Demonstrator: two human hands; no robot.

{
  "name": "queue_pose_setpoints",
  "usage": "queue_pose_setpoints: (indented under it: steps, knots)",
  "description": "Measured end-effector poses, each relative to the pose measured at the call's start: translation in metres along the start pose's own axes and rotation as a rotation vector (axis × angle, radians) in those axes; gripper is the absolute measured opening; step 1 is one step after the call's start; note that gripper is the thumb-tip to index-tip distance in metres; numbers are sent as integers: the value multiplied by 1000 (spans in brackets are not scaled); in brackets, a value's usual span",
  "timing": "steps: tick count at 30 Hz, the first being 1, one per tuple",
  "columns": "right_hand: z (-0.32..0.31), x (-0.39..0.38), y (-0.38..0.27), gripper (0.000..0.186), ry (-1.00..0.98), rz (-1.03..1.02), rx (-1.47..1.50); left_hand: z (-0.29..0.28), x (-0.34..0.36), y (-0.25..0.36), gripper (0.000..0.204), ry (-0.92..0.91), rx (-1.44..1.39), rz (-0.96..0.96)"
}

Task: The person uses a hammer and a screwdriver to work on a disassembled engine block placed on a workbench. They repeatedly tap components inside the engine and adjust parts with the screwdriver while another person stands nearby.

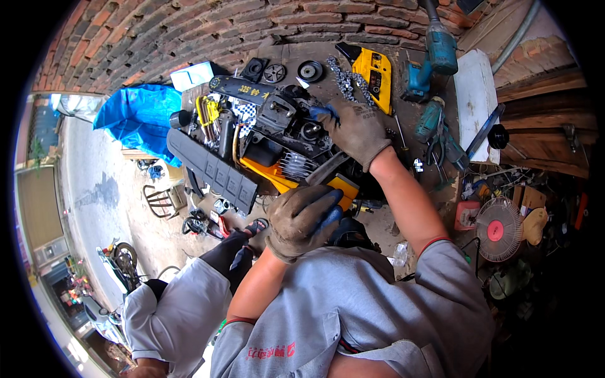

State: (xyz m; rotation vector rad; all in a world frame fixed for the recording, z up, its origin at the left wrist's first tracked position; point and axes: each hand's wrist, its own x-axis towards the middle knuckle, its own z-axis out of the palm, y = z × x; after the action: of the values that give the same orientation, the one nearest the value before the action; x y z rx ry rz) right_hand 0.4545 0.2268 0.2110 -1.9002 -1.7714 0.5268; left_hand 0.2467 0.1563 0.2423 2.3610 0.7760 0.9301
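A partly dismantled yellow-and-black chainsaw [265, 160] lies on the dark workbench [305, 53], its guide bar [236, 88] pointing left and its finned metal cylinder [293, 165] exposed. My right hand [356, 132], in a brown-grey glove with blue palm, bends its fingers at the engine's upper right; what they grip is hidden. My left hand [302, 220], similarly gloved, is curled at the saw's near yellow housing; its grip is hidden too. A long black cover [211, 173] lies left of the saw. A loose chain [350, 82] and yellow cover [375, 79] lie behind my right hand.
Drills [432, 123], pliers, screwdrivers and round parts crowd the bench. A brick wall [252, 25] curves behind it. A blue tarp [135, 123] is at left. Another person [173, 309] in white stands at lower left. A fan [498, 230] and clutter fill the lower right.
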Motion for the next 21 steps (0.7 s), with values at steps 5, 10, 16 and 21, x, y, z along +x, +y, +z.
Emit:
queue_pose_setpoints:
  steps: [5,10,16,21]
  knots:
    - [10,-4,14,26,133,-83,180,0,1,0,44,-5,-2,3]
    - [11,-5,15,27,113,-77,246,0,0,0,45,-17,4,-4]
    - [5,-7,6,38,144,-95,167,-1,0,-1,46,-24,2,-1]
    - [-6,-8,2,39,168,-184,164,0,0,-1,46,-13,-1,8]
